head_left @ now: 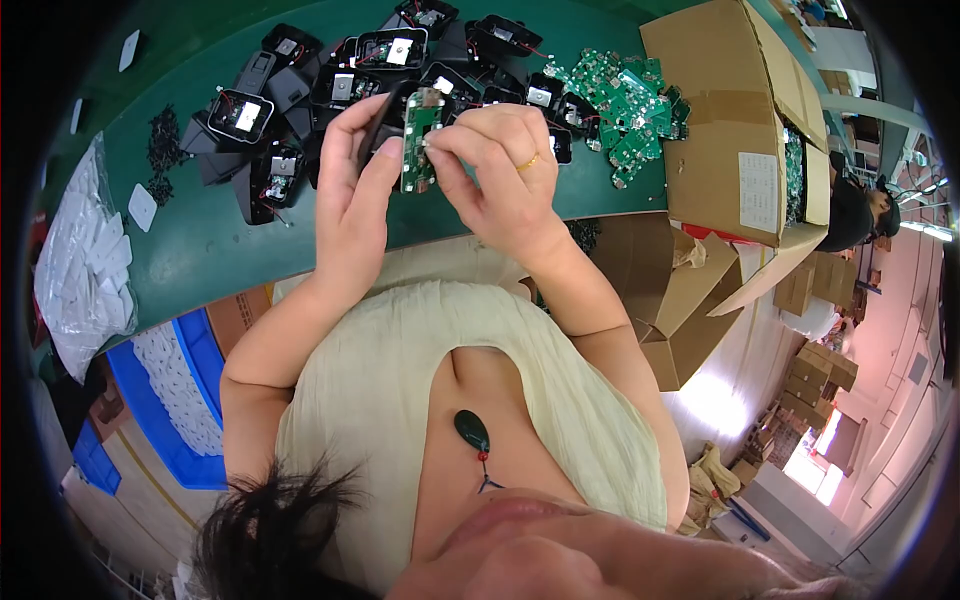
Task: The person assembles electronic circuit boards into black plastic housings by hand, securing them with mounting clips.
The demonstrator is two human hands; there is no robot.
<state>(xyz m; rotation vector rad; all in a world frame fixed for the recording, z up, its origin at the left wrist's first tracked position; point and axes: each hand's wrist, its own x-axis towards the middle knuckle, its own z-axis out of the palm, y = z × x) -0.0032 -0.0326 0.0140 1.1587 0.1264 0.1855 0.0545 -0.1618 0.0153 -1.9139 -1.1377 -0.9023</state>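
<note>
In front of me my left hand point(355, 195) is closed around a black plastic housing point(384, 125), its thumb against the edge of a green circuit board point(412, 165). The board stands on end beside the housing, small parts showing on its face. My right hand point(505, 175) pinches at the board's right edge with thumb and forefinger; a tiny light part shows at the fingertips, too small to name. Beyond my hands lie several black housings point(240, 115) with boards and wires inside. A heap of loose green circuit boards point(630, 110) lies to their right.
On the green table point(190, 270) lie small black parts point(163, 145), a white plate point(142, 207) and a plastic bag of white pieces point(85, 265). A cardboard box point(710, 120) stands at the right, an open carton point(640, 270) below it. Blue bins point(185, 465) sit lower left.
</note>
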